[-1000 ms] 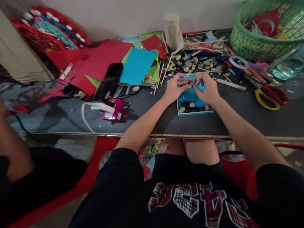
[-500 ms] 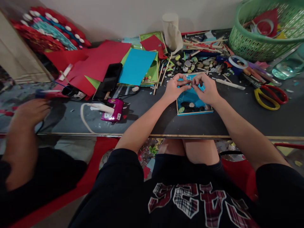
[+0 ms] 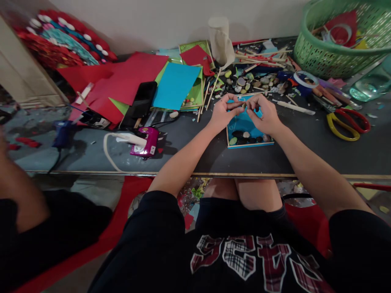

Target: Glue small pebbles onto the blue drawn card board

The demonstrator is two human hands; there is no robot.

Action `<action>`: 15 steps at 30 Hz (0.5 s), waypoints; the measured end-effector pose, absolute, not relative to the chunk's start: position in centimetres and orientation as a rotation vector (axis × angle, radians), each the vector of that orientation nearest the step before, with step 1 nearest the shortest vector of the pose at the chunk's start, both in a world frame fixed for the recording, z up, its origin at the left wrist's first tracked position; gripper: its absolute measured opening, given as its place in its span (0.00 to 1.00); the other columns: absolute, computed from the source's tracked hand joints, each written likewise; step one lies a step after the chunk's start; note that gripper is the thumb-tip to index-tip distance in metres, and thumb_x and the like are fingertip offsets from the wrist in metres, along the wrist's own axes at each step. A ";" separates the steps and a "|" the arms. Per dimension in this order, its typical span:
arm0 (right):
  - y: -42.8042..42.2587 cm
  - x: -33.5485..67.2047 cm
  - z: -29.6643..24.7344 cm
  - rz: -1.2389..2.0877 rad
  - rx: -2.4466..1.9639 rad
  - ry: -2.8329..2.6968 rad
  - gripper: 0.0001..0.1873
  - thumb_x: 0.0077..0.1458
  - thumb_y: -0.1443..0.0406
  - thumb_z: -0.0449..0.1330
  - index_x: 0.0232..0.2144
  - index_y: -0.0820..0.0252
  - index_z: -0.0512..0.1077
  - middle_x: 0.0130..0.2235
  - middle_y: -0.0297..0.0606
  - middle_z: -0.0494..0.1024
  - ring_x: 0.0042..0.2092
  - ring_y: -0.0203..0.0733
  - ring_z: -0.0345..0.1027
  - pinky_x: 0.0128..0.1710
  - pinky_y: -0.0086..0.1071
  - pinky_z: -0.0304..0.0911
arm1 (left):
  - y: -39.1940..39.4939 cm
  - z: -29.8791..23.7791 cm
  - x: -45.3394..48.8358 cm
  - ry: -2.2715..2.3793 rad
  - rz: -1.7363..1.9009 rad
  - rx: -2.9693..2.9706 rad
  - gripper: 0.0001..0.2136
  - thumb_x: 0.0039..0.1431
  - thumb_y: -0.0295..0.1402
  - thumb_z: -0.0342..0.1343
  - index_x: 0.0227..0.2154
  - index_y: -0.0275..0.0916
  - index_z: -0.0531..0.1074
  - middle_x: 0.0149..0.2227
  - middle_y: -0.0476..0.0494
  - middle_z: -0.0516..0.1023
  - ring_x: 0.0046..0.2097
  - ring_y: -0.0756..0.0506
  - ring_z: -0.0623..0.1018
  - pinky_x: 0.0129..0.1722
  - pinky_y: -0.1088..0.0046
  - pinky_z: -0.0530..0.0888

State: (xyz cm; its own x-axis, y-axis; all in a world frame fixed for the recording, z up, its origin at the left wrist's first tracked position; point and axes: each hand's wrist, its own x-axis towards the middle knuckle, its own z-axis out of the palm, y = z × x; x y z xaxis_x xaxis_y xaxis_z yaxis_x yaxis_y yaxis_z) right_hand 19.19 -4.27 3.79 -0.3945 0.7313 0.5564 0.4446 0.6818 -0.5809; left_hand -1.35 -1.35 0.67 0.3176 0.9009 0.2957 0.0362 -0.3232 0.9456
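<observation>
Mid-left, a blue corded tool (image 3: 62, 133) now sits released. Left fingers (image 3: 236, 105) pinch a small brownish piece (image 3: 244, 105) above the blue stick-edged rectangular panel (image 3: 243, 122), right of centre; right fingers (image 3: 256, 98): grip unclear. Mostly dark rounded stones (image 3: 237, 133) line its lower edge, the middle bare.

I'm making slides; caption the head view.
Left hand pinches a tiny piece near right hand, over a pebbled blue panel.

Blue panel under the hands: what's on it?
Pebbles, dark, pale and greenish, line the near edge of the blue panel. The left hand and right hand hide parts farther back.
</observation>
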 end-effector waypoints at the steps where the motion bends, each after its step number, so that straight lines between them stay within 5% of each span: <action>1: -4.2 19.3 3.8 0.412 -0.927 -2.064 0.06 0.67 0.58 0.58 0.41 0.52 0.67 0.39 0.39 0.73 0.42 0.46 0.70 0.47 0.47 0.71 | -1.3 0.6 -1.3 0.856 1.158 1.641 0.29 0.56 0.61 0.68 0.43 0.43 0.66 0.49 0.39 0.88 0.50 0.40 0.88 0.45 0.62 0.86; 10: -3.0 23.1 5.6 -0.027 -1.698 -1.945 0.15 0.69 0.67 0.50 0.49 0.58 0.75 0.53 0.53 0.78 0.60 0.62 0.69 0.62 0.57 0.66 | -1.4 0.5 -1.2 0.788 1.150 1.782 0.17 0.72 0.50 0.58 0.50 0.43 0.64 0.57 0.36 0.85 0.63 0.37 0.83 0.49 0.59 0.86; 15: -3.1 22.9 5.5 0.076 -1.553 -1.927 0.16 0.68 0.62 0.54 0.50 0.57 0.79 0.53 0.53 0.82 0.59 0.62 0.71 0.62 0.58 0.67 | -1.3 0.4 -1.4 0.801 1.107 1.897 0.17 0.74 0.48 0.56 0.56 0.45 0.63 0.59 0.36 0.84 0.64 0.38 0.82 0.53 0.57 0.84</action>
State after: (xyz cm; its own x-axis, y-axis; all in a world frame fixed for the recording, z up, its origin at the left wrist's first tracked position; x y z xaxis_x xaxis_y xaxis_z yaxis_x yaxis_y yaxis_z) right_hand 22.94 -3.12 5.55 -0.0836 0.8911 0.4461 0.8532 0.2953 -0.4299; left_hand -1.38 -1.32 0.37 0.4215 0.8118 0.4042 0.1296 -0.4950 0.8592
